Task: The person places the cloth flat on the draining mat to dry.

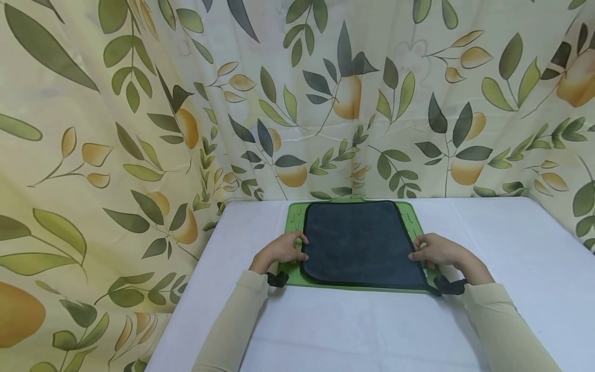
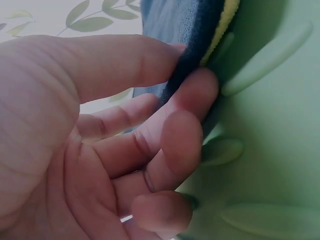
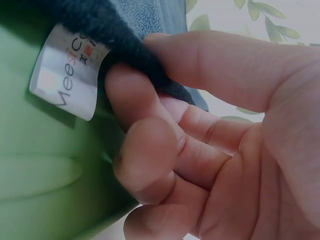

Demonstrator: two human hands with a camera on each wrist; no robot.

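A dark blue cloth [image 1: 355,245] with a thick black border lies spread over a green board [image 1: 294,219] on the table. My left hand [image 1: 282,249] pinches the cloth's left edge between thumb and index finger, the other fingers loosely bent below. A yellow strip [image 2: 220,32] runs along that edge in the left wrist view. On the opposite side my right hand [image 1: 439,249] pinches the right edge the same way. Beside its fingertips a white label [image 3: 67,75] with printed letters hangs from the cloth. Raised ridges [image 2: 270,60] stand out on the board's surface.
A white-covered table [image 1: 344,330] carries the board near its far edge. Behind and to the left hangs a curtain [image 1: 260,103] printed with leaves and fruit. Black straps [image 1: 277,279] sit at both wrists, over pale sleeves.
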